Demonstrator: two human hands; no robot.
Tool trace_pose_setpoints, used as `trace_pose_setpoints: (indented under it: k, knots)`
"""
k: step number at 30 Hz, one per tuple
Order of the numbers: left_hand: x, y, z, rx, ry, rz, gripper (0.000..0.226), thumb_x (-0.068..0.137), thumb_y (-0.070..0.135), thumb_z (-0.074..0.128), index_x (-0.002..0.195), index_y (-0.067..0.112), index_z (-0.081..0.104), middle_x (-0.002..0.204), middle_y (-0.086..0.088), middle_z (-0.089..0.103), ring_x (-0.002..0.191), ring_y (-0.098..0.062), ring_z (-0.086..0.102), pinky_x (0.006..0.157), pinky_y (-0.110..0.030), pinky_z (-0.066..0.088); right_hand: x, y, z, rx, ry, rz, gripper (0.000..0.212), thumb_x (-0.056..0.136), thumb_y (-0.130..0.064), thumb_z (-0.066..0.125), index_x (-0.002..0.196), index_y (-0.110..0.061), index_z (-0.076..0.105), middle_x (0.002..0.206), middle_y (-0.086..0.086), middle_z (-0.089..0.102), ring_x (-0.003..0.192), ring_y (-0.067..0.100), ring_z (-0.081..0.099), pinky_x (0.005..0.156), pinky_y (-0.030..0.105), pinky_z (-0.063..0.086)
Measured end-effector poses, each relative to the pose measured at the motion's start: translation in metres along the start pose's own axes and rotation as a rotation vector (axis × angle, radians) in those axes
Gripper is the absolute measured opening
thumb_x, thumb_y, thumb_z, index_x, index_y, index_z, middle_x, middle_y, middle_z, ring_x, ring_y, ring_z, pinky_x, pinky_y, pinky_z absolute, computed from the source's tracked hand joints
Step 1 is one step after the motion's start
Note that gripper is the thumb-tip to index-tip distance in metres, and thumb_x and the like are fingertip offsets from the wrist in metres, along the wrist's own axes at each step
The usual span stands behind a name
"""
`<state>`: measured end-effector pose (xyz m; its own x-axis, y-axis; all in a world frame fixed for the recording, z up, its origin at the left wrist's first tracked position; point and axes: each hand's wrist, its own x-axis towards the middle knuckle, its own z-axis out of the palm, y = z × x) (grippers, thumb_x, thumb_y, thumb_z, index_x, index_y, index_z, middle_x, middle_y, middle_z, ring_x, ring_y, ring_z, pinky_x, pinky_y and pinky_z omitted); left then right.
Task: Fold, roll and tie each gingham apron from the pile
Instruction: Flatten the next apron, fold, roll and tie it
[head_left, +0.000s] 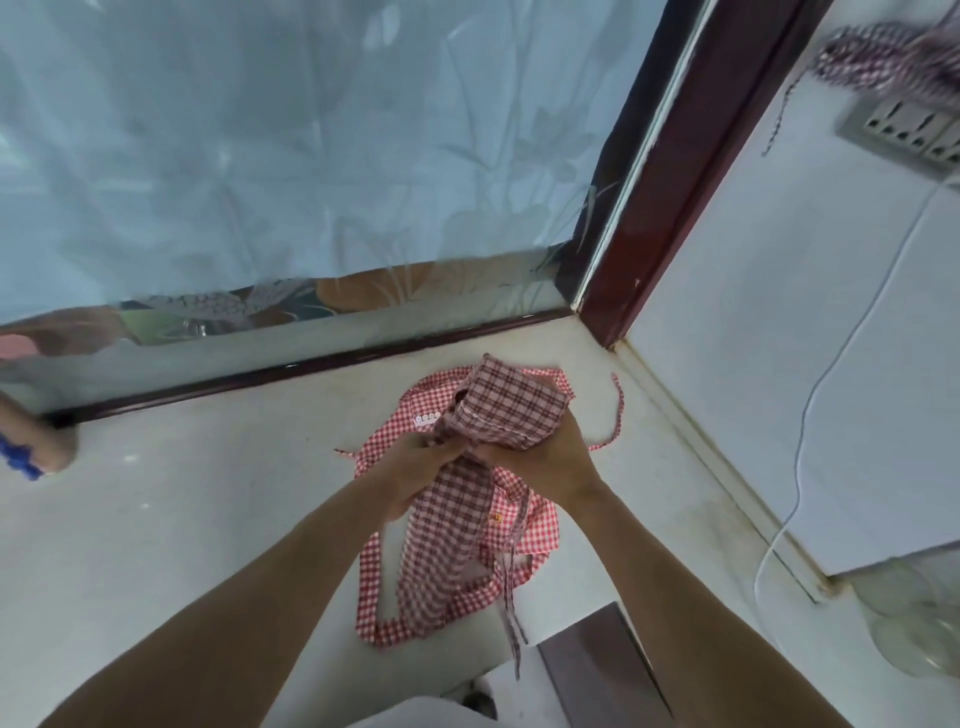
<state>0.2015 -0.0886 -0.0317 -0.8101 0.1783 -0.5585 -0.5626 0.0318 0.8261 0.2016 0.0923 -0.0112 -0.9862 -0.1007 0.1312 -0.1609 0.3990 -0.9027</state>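
1. My left hand (410, 470) sits just left of frame centre, fingers curled onto the near end of the roll (506, 410) and the cloth bunched there.
2. My right hand (545, 457) is beside it at centre, wrapped around the roll's lower right side from underneath, so both hands meet at the roll's near end.
3. The roll is a darker plaid apron wound into a thick bundle; it stands up and away from my hands, its long axis running from the grip at centre toward the upper part of the frame, tilted a little right.
4. From the grip a flat tail (447, 540) of the same plaid hangs down toward the lower centre of the frame, with a thin tie (511, 587) trailing beside it on the right.
5. Under my hands a red gingham apron (514, 525) lies spread on the pale counter (208, 519), its strap (371, 587) looping toward the lower centre and another tie (618, 410) curling off to the right of the roll.
6. In the upper right corner more checked cloth (883, 57) lies blurred on the white ledge; whether it is rolled I cannot tell.
7. A white cable (810, 410) runs down the right side of the frame.
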Motion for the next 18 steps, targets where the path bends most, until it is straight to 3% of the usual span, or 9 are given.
trace_pose_setpoints:
  k: [4, 7, 9, 14, 18]
  knots:
    - [-0.007, 0.002, -0.015, 0.031, -0.212, -0.031, 0.040, 0.075, 0.026, 0.075, 0.111, 0.012, 0.062, 0.115, -0.010, 0.068, 0.109, -0.027, 0.064, 0.104, -0.046, 0.047, 0.010, -0.001, -0.001, 0.047, 0.011, 0.140, 0.059, 0.065, -0.025, 0.093, 0.113, -0.031, 0.060, 0.118, -0.011, 0.068, 0.110, 0.010, 0.065, 0.096, 0.033, 0.056]
    - [-0.009, 0.006, -0.020, 0.050, -0.298, 0.055, 0.052, 0.073, 0.018, 0.078, 0.120, 0.017, 0.057, 0.125, -0.008, 0.064, 0.118, -0.027, 0.059, 0.109, -0.047, 0.043, 0.017, -0.001, -0.003, 0.333, -0.023, 0.338, 0.054, 0.071, -0.020, 0.089, 0.119, -0.021, 0.063, 0.116, -0.004, 0.071, 0.105, 0.017, 0.069, 0.097, 0.041, 0.056]
    - [-0.010, 0.010, -0.017, -0.001, -0.294, 0.127, 0.053, 0.072, 0.016, 0.077, 0.122, 0.016, 0.058, 0.124, -0.009, 0.065, 0.118, -0.027, 0.061, 0.109, -0.048, 0.043, 0.020, 0.001, -0.002, 0.413, -0.068, 0.408, 0.061, 0.072, -0.023, 0.088, 0.125, -0.011, 0.063, 0.117, 0.001, 0.072, 0.106, 0.021, 0.070, 0.099, 0.048, 0.054]
    - [-0.016, 0.016, -0.012, -0.105, -0.327, 0.146, 0.041, 0.084, 0.024, 0.066, 0.122, 0.015, 0.056, 0.117, -0.009, 0.069, 0.110, -0.028, 0.067, 0.100, -0.044, 0.052, 0.026, -0.004, -0.003, 0.380, -0.074, 0.437, 0.081, 0.056, -0.038, 0.092, 0.127, -0.014, 0.061, 0.116, -0.001, 0.072, 0.105, 0.021, 0.071, 0.098, 0.047, 0.055]
    - [-0.014, 0.017, -0.006, -0.100, -0.174, 0.154, 0.031, 0.089, 0.022, 0.066, 0.118, 0.012, 0.060, 0.117, -0.009, 0.069, 0.106, -0.026, 0.067, 0.098, -0.042, 0.053, 0.024, -0.007, -0.004, 0.336, -0.108, 0.413, 0.080, 0.060, -0.044, 0.092, 0.128, -0.020, 0.056, 0.119, -0.005, 0.070, 0.108, 0.018, 0.069, 0.097, 0.043, 0.056]
